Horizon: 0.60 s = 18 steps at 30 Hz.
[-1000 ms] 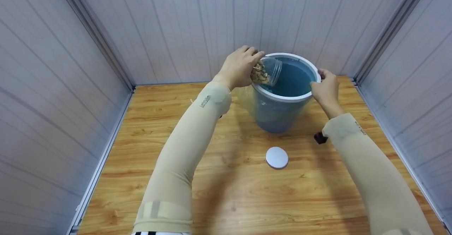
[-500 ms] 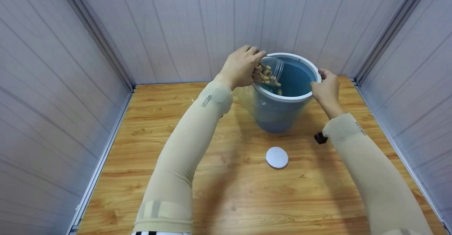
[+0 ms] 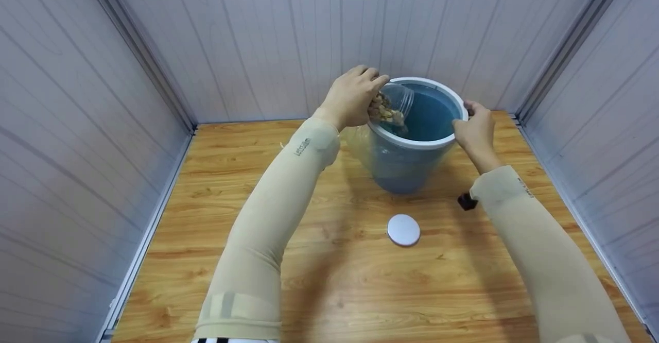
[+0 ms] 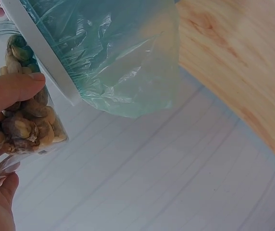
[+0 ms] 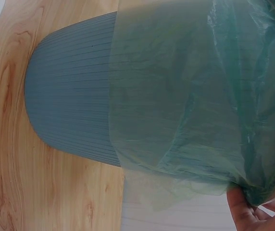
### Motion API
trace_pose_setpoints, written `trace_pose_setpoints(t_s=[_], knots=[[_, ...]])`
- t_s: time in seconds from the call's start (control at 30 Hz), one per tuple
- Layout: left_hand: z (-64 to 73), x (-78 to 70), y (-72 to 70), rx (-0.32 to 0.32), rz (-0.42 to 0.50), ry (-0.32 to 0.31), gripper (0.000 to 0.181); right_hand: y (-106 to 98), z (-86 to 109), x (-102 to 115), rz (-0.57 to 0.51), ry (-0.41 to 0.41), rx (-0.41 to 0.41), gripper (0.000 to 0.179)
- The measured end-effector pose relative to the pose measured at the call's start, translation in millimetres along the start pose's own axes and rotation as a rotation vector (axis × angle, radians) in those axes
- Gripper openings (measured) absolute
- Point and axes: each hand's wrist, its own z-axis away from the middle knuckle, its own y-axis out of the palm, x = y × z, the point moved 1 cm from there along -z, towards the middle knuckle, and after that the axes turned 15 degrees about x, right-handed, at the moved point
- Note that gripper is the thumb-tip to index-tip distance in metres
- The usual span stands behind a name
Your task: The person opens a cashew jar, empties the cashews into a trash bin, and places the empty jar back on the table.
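My left hand (image 3: 350, 98) grips a clear plastic jar (image 3: 404, 97), tipped on its side over the left rim of a blue trash can (image 3: 399, 165). Brown curved nuts (image 4: 29, 125), cashew-like in shape, fill the lower part of the jar, and some spill from its mouth into the can. A thin green bag (image 5: 176, 96) lines the can and hangs down outside it below the white rim ring (image 3: 419, 144). At the right side, my right hand (image 3: 474, 129) pinches the rim, its thumb on top. The can's bottom inside is hidden.
A round white lid (image 3: 404, 230) lies on the wood-grain surface (image 3: 355, 281) in front of the can. Pale panel walls (image 3: 257, 39) stand behind and on both sides. A small black block (image 3: 467, 201) shows beside the right sleeve cuff.
The left hand has tipped the jar slightly further and shifted a little right. Nuts that lay inside the jar now pour from its mouth. The right hand stays on the rim.
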Motion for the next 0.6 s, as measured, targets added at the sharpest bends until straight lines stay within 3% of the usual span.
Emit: trace_pose_setpoints(t_s=[0.6], knots=[[1.8,0.0,-2.3,0.011,-0.034,0.015,0.072,0.8,0.5,-0.1,0.004,-0.008,-0.013,0.063]])
